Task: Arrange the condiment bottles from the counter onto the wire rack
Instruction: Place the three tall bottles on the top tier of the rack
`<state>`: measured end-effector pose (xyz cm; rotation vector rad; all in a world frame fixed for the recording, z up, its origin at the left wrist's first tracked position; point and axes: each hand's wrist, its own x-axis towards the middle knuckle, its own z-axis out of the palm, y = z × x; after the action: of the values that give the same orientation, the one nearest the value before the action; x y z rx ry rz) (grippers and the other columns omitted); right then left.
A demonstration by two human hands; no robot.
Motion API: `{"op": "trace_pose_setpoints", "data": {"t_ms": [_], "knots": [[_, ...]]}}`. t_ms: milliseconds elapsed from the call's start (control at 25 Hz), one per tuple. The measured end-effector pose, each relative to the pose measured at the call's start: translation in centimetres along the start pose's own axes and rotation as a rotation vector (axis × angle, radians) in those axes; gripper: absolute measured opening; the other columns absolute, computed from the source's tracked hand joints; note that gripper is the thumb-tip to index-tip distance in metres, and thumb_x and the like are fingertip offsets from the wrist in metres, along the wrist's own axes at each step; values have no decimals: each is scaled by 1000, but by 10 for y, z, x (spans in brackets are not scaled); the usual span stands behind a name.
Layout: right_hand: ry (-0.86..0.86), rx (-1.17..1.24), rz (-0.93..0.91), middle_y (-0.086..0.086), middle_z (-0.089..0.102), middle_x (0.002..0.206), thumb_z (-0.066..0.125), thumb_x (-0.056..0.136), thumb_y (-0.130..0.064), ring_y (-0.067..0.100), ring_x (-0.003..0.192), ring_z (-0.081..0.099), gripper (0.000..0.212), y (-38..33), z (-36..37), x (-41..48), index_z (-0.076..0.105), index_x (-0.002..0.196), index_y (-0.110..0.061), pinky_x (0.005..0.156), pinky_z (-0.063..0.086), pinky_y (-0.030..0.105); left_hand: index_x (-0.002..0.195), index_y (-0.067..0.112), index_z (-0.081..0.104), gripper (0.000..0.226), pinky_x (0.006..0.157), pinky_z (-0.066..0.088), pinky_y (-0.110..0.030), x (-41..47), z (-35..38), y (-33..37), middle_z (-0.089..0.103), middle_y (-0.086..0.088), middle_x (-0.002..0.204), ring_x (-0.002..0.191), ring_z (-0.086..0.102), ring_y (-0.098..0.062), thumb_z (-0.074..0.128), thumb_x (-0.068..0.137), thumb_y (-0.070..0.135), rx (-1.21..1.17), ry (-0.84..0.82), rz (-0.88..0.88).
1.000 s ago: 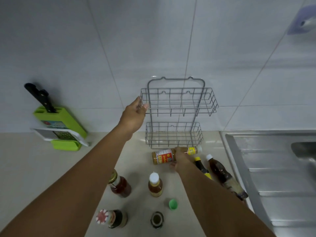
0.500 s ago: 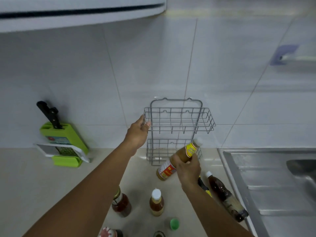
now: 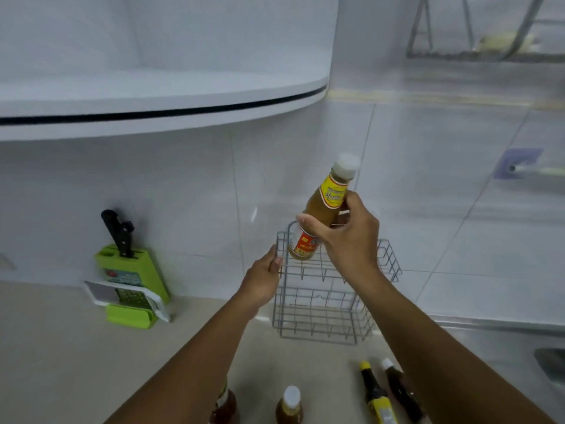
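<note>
Since half a second ago the right hand [image 3: 348, 237] has lifted the sauce bottle [image 3: 324, 209] from down by the lower basket to just above the upper basket of the wire rack [image 3: 388, 261], and the bottle now stands nearer upright, white cap tilted up and to the right. The grip is closed around the bottle's middle, thumb across the label. The left hand [image 3: 263, 280] stays at the rack's upper left corner, fingers curled on the wire there. The view has tipped up, so a white cabinet [image 3: 159, 96] fills the top of the picture and fewer bottles show below.

Counted: one bottle in hand; four bottles on the tabletop [image 3: 61, 356] along the bottom edge (a dark one [image 3: 224, 408] partly behind the left forearm, one with a white cap [image 3: 289, 405], a yellow-capped one [image 3: 374, 393] and a white-capped dark one [image 3: 397, 388] lying together). The rack has two baskets, both without bottles. One green knife block [image 3: 134, 280] holds two black-handled knives [image 3: 117, 232].
</note>
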<state>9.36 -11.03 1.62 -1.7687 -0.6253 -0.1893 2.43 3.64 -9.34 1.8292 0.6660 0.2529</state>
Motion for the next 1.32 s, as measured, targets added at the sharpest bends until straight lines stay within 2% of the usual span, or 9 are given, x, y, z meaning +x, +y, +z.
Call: {"op": "trace_pose_setpoints", "data": {"t_ms": [160,240,560,800,960,1120,1200,1280,1320], "knots": [[-81,-76,-8,0,72,115,89,70,-45,17,98,69,67,16,29,16,61,124,-18,86,63,39,157,39,22,54,118,36,-46,-2,-1,-2,37,2,160,145,39,-26,29,104,50,62,-20,21],[-104,-105,-9,-1,72,115,89,69,-49,17,99,68,68,26,39,17,61,125,-20,87,62,42,156,41,22,54,116,37,-44,-3,-2,-3,41,3,158,143,43,-25,28,103,52,77,-26,42],[-151,-187,-5,1,72,117,87,62,-61,18,101,69,80,36,57,13,60,126,-20,87,61,39,155,40,28,50,95,38,-27,-11,-4,2,55,2,146,129,55,-22,28,105,47,101,-19,79],[-182,-250,-19,-1,69,118,81,62,-70,18,104,67,83,40,60,14,54,126,-23,86,60,38,156,38,24,51,99,40,-28,-16,-4,4,53,1,148,132,53,-23,29,105,44,82,-35,82],[-226,-295,-9,-1,64,107,80,66,-70,19,97,63,76,47,59,10,58,118,-20,81,59,38,158,38,15,54,107,40,-33,-21,-3,6,48,0,153,137,49,-24,31,106,42,113,-67,68],[-389,-198,61,-3,66,111,82,67,-64,18,102,65,74,54,49,6,60,123,-20,84,57,31,160,19,8,75,113,36,-36,-31,-5,11,29,-6,164,147,36,-26,49,101,39,279,-141,-204],[-465,-170,104,-4,65,114,86,67,-59,14,103,63,81,56,31,5,58,132,-21,83,51,25,155,11,28,66,105,38,-32,-38,-4,18,37,-10,159,143,41,-28,51,98,34,437,-215,-291],[-409,-179,92,-4,66,113,85,66,-60,11,99,63,82,62,4,2,59,134,-22,82,51,22,131,8,60,40,100,45,-33,-42,1,26,59,-14,136,126,57,-29,48,97,25,494,-277,-252],[-338,-170,64,-4,67,109,84,69,-58,10,96,64,74,70,-11,-2,63,130,-23,81,52,21,119,9,67,32,102,50,-36,-43,9,30,66,-13,127,117,62,-29,48,96,21,486,-304,-223]]}}
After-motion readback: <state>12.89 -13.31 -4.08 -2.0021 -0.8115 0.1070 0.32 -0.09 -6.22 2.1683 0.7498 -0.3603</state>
